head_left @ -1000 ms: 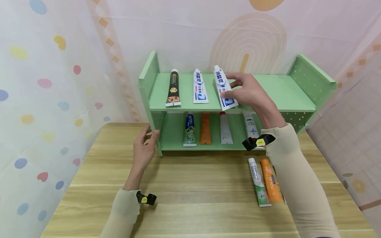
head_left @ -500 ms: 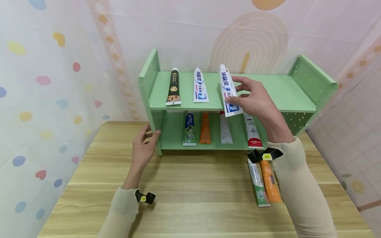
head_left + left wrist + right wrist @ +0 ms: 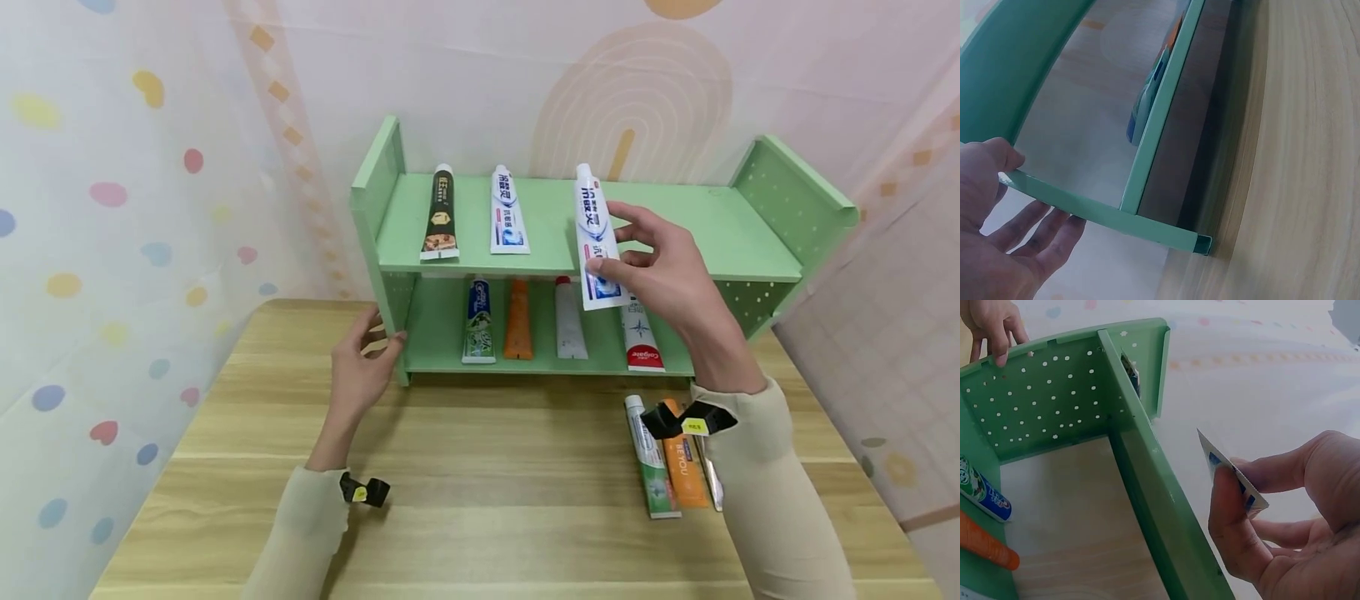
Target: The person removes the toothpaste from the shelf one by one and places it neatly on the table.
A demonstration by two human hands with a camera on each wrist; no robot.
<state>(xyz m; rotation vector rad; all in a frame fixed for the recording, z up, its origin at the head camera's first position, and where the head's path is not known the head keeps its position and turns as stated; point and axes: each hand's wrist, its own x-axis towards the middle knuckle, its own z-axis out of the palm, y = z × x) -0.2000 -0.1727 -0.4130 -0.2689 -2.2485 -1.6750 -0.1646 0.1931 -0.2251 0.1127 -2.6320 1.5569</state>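
Green rack (image 3: 808, 200): seemingly partway filled; on the upper shelf (image 3: 738, 233), a black tube (image 3: 441, 215) and a white tube (image 3: 508, 215), side by side but apart; on the lower shelf (image 3: 438, 333), a blue-and-green tube (image 3: 478, 325), a plain orange tube (image 3: 518, 325), a red-capped tube (image 3: 570, 325) and a Colgate tube (image 3: 642, 343), in a loose row
Desk (image 3: 495, 483): probably left for later, a green-and-white tube (image 3: 654, 471), an orange BE YOU tube (image 3: 685, 475) and a silvery tube (image 3: 709, 475), the last partly hidden by the right sleeve (image 3: 783, 500)
Held tube (image 3: 592, 225): not yet set down; apparently above the upper shelf, right of the white tube, tail jutting past the front edge
Long axis: mainly front to back; cap toward the patterned backdrop (image 3: 465, 92), a little leftward; crimped tail toward the person; printed face visible from above; exact slope hard to tell
Right hand (image 3: 663, 271): pinching the held tube, thumb on the printed face, fingers at the right side
Left hand (image 3: 363, 358): gripping the left side panel (image 3: 366, 229) by its front edge, thumb and fingers on opposite sides
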